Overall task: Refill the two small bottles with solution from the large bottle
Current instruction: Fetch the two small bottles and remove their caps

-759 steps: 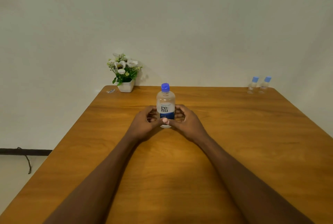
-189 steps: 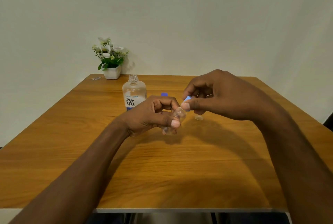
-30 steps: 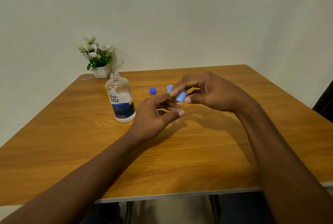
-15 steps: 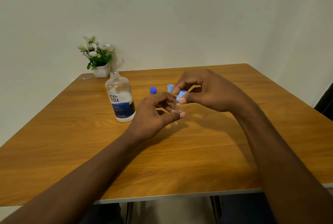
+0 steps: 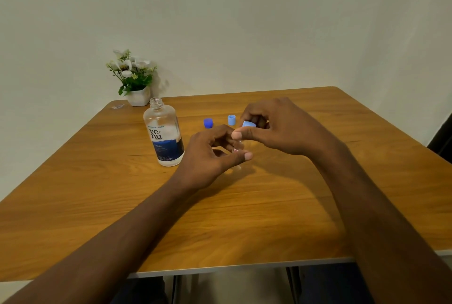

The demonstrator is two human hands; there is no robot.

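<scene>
Left hand [image 5: 208, 154]: fingers clamped on small bottle [image 5: 237, 148], mid-table.
Right hand [image 5: 281, 127]: fingers pinching light blue cap [image 5: 249, 124].
Large bottle [image 5: 164, 132]: uncapped, upright, left of hands.
Table [image 5: 244, 218]: near half bare to front edge.

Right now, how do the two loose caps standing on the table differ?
The dark blue cap is deeper in colour; the light blue cap is paler. The dark blue cap stands nearer the large bottle; the light blue cap stands nearer the right hand. Both stand apart, off any bottle.
</scene>
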